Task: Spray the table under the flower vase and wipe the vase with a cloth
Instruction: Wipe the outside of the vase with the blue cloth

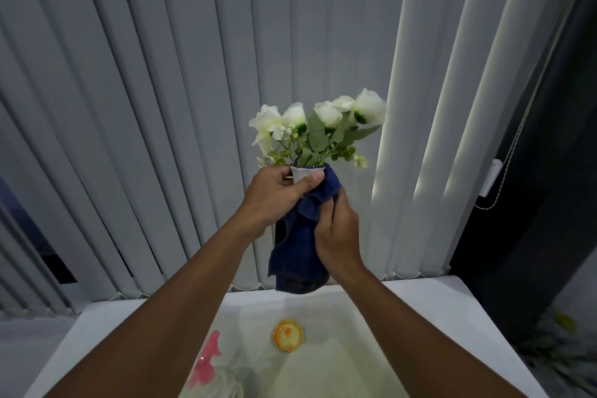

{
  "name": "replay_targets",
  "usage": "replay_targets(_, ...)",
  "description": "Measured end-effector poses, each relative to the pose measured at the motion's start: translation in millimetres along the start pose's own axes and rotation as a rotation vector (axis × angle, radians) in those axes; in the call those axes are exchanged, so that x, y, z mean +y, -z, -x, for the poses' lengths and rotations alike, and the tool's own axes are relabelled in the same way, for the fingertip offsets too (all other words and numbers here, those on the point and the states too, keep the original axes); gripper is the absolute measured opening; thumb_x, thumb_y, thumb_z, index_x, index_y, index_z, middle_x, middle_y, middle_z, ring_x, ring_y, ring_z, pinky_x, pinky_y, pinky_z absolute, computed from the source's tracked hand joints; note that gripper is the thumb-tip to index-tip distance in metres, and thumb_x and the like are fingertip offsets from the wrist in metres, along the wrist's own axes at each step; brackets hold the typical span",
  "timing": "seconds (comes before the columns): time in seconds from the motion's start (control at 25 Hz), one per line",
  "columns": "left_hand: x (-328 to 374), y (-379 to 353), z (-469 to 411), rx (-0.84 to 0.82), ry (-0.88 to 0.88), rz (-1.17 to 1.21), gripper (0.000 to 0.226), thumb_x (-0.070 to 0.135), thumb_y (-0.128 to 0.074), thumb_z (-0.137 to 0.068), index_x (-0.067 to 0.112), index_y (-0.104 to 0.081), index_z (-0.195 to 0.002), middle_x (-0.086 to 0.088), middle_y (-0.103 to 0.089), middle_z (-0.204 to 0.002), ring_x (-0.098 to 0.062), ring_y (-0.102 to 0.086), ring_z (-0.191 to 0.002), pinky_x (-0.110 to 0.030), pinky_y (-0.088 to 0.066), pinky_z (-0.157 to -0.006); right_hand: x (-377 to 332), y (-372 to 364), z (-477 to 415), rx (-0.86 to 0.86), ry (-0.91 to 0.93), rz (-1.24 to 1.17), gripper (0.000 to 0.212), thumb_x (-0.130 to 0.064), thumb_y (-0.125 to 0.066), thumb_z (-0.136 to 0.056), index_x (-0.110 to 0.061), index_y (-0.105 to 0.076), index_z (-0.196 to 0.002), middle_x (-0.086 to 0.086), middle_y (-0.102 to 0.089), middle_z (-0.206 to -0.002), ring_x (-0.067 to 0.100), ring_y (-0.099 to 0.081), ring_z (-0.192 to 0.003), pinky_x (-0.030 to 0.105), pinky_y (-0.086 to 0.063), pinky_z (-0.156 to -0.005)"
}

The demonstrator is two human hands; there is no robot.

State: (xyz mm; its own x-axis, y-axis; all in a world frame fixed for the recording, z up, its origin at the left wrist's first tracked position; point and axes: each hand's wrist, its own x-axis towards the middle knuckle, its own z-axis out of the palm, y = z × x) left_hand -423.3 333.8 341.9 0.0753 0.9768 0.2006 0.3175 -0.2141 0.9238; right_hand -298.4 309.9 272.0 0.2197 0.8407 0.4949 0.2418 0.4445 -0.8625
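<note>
Left hand: my left hand point(277, 194) is raised in front of me, arm reaching up and forward from the lower left, fingers and thumb wrapped around the neck of the vase point(302, 173) just below its rim.
Right hand: my right hand point(339, 233) comes up from the lower right, palm pressed against the blue cloth point(300, 245), fingers curled around it and clamped on the cloth against the vase body.
Hands together: both are closed on the same object, close beside each other, left higher than right.
Vase position: I hold it in the air above the far edge of the white table point(436, 310), clear of the surface, in front of the vertical blinds point(161, 90).
Vase axis: its long axis runs roughly upright, mouth up, tilted slightly away from me; only the white rim shows, the rest is covered by cloth.
Flowers: white flowers point(319, 119) with green leaves fan upward out of the mouth.
Cloth: it drapes down past the vase, its lower edge hanging just above the table's back edge.
Table items: a yellow-orange round mat point(287, 334) lies near the middle; a spray bottle point(210, 362) with a pink head stands at the near left, partly behind my left forearm.
</note>
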Motion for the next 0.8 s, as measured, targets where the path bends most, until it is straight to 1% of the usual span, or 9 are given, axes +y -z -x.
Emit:
replay_targets(0.08,4,3,1,-0.061,-0.008,0.090,0.017,0.038,-0.079,-0.088,0.022,-0.080,-0.094,-0.002,-0.084,-0.092,-0.017,-0.080,-0.087,-0.042,-0.066,-0.081,-2,7,-7,-0.016,-0.023,-0.064,0.024,-0.015,-0.039,-0.107,-0.029,-0.056,-0.116,-0.019,-0.066,-0.093,-0.011,-0.063,-0.082,0.008,-0.047,-0.070)
replay_targets(0.16,6,7,2,-0.107,-0.047,0.136,0.007,0.028,-0.076,-0.091,0.023,-0.078,-0.095,0.008,-0.082,-0.085,-0.004,-0.076,-0.077,-0.022,-0.060,-0.068,4,10,2,-0.073,-0.079,-0.103,0.025,-0.020,-0.040,-0.107,-0.037,-0.056,-0.115,-0.017,-0.068,-0.098,-0.009,-0.065,-0.088,0.013,-0.048,-0.077)
replay_targets(0.28,6,9,0,-0.128,-0.061,0.159,0.004,0.022,-0.072,-0.094,0.023,-0.075,-0.092,0.020,-0.077,-0.070,0.010,-0.068,-0.065,-0.007,-0.049,-0.058,21,11,29,-0.197,-0.135,-0.121,0.035,-0.028,-0.051,-0.102,-0.040,-0.044,-0.135,-0.015,-0.067,-0.117,-0.009,-0.064,-0.103,0.007,-0.048,-0.084)
replay_targets(0.4,6,5,2,-0.124,-0.037,0.153,0.006,0.023,-0.073,-0.094,0.019,-0.077,-0.096,0.015,-0.079,-0.077,0.009,-0.070,-0.067,-0.008,-0.049,-0.060,30,12,42,-0.226,-0.144,-0.102,0.065,-0.025,-0.071,-0.090,-0.033,-0.035,-0.145,-0.017,-0.063,-0.124,-0.009,-0.063,-0.106,0.005,-0.049,-0.083)
replay_targets(0.48,-1,-3,3,-0.064,-0.010,0.159,0.020,0.030,-0.075,-0.092,0.015,-0.079,-0.105,0.004,-0.083,-0.091,0.001,-0.074,-0.075,-0.016,-0.052,-0.068,30,8,46,-0.174,-0.155,-0.090,0.071,-0.024,-0.075,-0.087,-0.030,-0.037,-0.146,-0.013,-0.064,-0.124,-0.005,-0.064,-0.105,0.007,-0.050,-0.083)
replay_targets(0.56,-9,-15,6,0.070,0.025,0.166,0.031,0.039,-0.079,-0.087,0.016,-0.079,-0.109,0.001,-0.084,-0.096,-0.004,-0.077,-0.081,-0.026,-0.058,-0.075,27,0,51,-0.091,-0.159,-0.059,0.074,-0.030,-0.074,-0.087,-0.033,-0.035,-0.149,-0.011,-0.065,-0.125,-0.001,-0.066,-0.105,0.016,-0.055,-0.086)
replay_targets(0.64,-14,-27,9,0.211,0.010,0.056,0.038,0.053,-0.082,-0.080,0.022,-0.080,-0.102,0.006,-0.083,-0.092,-0.006,-0.077,-0.083,-0.028,-0.061,-0.077,25,-10,55,-0.028,-0.179,0.003,0.080,-0.046,-0.070,-0.083,-0.040,-0.029,-0.151,-0.013,-0.063,-0.129,0.003,-0.064,-0.109,0.027,-0.057,-0.091)
replay_targets(0.72,-12,-35,14,0.312,-0.016,-0.096,0.045,0.064,-0.081,-0.074,0.022,-0.078,-0.091,0.009,-0.078,-0.083,-0.005,-0.072,-0.076,-0.024,-0.057,-0.067,24,-17,59,0.007,-0.178,0.083,0.086,-0.052,-0.070,-0.083,-0.043,-0.022,-0.153,-0.016,-0.057,-0.134,0.000,-0.058,-0.115,0.017,-0.050,-0.091)
replay_targets(0.8,-8,-37,14,0.377,-0.033,-0.176,0.049,0.065,-0.080,-0.074,0.017,-0.074,-0.083,0.007,-0.073,-0.076,-0.003,-0.065,-0.067,-0.021,-0.048,-0.055,23,-19,65,0.018,-0.137,0.147,0.086,-0.048,-0.070,-0.087,-0.042,-0.018,-0.155,-0.015,-0.050,-0.136,-0.001,-0.052,-0.117,0.008,-0.041,-0.088)
